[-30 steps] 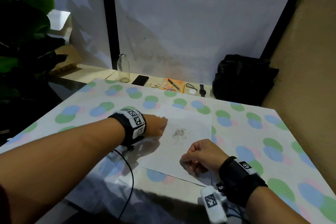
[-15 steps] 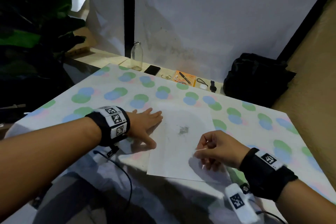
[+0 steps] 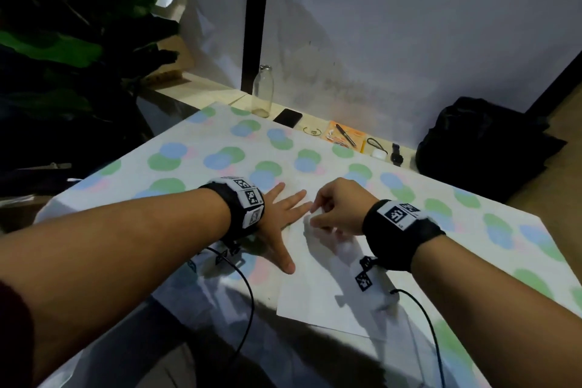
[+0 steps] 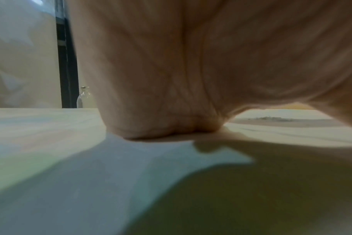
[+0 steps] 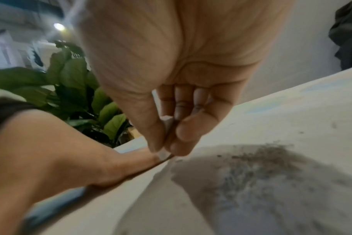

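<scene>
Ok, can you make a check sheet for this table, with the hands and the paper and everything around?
Surface: table under a spotted cloth.
Job's things: white paper sheet on the cloth, its left edge lifted; grey powder heaped on it.
Clutter: glass bottle, phone, pen on an orange packet, watch, all past the far edge.
Hands: left hand flat, fingers spread, at the sheet's left edge; right hand pinches that edge.
Cables: left cable and right cable, black, trailing from the wristbands.
Surroundings: plant on the left, black bag on the right, white wall.
</scene>
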A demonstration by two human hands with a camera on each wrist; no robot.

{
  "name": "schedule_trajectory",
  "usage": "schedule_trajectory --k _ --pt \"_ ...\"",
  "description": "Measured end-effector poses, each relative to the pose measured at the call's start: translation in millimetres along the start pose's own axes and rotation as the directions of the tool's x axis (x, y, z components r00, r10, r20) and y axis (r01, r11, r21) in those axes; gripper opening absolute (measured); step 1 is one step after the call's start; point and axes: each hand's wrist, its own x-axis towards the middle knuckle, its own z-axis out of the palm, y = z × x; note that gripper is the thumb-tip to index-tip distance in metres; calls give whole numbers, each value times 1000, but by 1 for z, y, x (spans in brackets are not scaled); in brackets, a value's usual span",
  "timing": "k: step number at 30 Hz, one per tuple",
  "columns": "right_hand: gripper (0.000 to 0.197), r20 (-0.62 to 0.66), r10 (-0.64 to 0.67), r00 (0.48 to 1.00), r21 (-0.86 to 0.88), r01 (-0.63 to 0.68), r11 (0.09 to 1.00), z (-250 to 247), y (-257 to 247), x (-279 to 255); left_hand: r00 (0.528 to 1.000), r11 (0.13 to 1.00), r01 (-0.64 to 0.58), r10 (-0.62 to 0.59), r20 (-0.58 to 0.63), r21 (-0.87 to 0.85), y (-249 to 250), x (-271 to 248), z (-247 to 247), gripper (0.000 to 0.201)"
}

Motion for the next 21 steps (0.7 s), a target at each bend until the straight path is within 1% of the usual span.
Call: schedule_trajectory --k 3,6,8,11,12,13,14,15,17,19,21 --pt "7 -49 58 997 -49 -60 997 7 -1 21 1000 1000 -4 3 -9 -13 -2 3 3 143" --pt "11 -22 62 998 -33 -63 997 15 0 17 1000 1000 10 -10 5 -18 1 2 -1 142" --pt "12 27 12 1000 -45 -11 999 22 -2 -8 1000 1000 13 -13 2 -19 4 0 -2 141" --pt "10 145 -126 981 -120 143 982 29 -11 -59 1000 1000 12 -12 -1 -23 4 -1 -2 141" --pt "9 179 -150 972 -129 174 976 29 -13 -67 1000 1000 12 -12 3 -19 4 -1 -2 141" --pt "8 184 -155 971 -135 182 974 27 -13 -68 1000 1000 11 -11 8 -15 4 -2 -3 141" --pt "7 157 -149 976 -138 171 975 23 -12 -63 1000 1000 10 -10 7 -14 4 -2 -3 141" --pt "9 99 -126 987 -129 138 982 18 -9 -50 1000 1000 8 -8 3 -13 4 -2 -3 142" --pt "9 -34 -26 999 -60 24 998 7 -4 -19 1000 1000 8 -8 3 -19 2 -1 -2 143" --pt "6 -76 76 994 3 -75 997 2 0 9 1000 1000 11 -11 11 -27 0 1 -1 144" --pt "6 -83 123 989 24 -122 992 10 2 19 1000 1000 10 -9 21 -28 -1 3 -1 145"
